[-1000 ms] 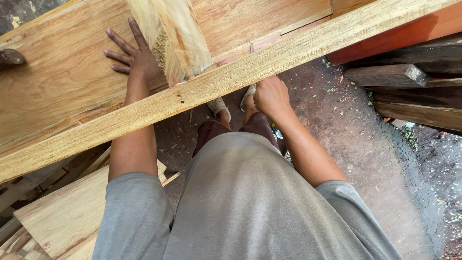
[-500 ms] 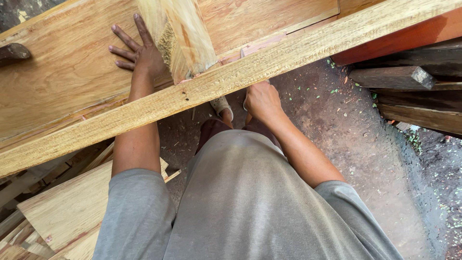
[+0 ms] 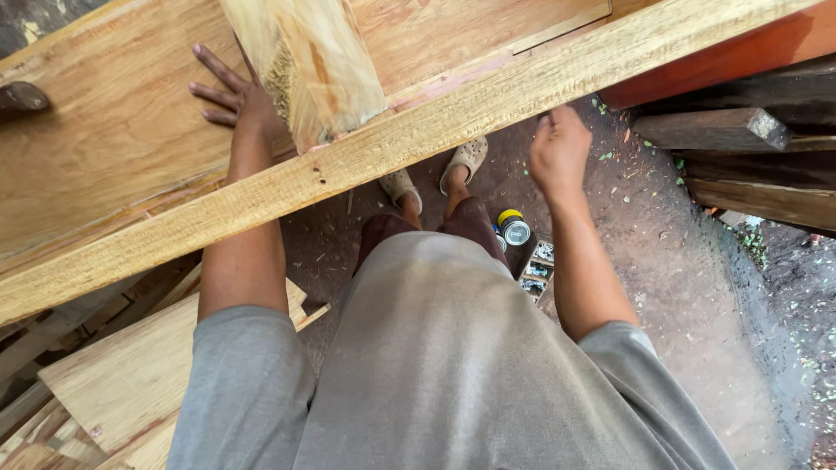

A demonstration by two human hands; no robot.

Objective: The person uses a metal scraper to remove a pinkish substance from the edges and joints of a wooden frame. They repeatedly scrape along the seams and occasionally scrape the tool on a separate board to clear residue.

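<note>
**Head view: two hands at a long timber rail**

Head camera looks straight down your torso (grey shirt fills the bottom of frame). A long pale rail (image 3: 418,148) runs on a diagonal from 8 o'clock up to 2 o'clock, laid across a wide wooden panel (image 3: 104,148) that takes up the 10 to 12 o'clock area.

Your left hand (image 3: 239,100) sits at 11 o'clock, beyond the rail, palm down and flat on the panel. Fingers spread and straight, gripping nothing. The thumb side is hidden behind a thick upright post (image 3: 305,61) that rises towards the lens at 12 o'clock; the hand lies just beside the post, though contact cannot be confirmed.

Your right hand (image 3: 560,148) is at 1 o'clock, on the near side of the rail, just below its lower edge. Fingers are curled inward into a loose fist; whether they touch the rail or hold anything small cannot be told from this angle.

Below the rail, centre frame: your feet in pale sandals (image 3: 435,170) on a dirt floor (image 3: 679,261). A small tin with a yellow rim (image 3: 513,228) stands near your right leg. Dark planks (image 3: 740,157) are stacked at 3 o'clock. Pale board offcuts (image 3: 113,383) lie at 7 o'clock.
</note>
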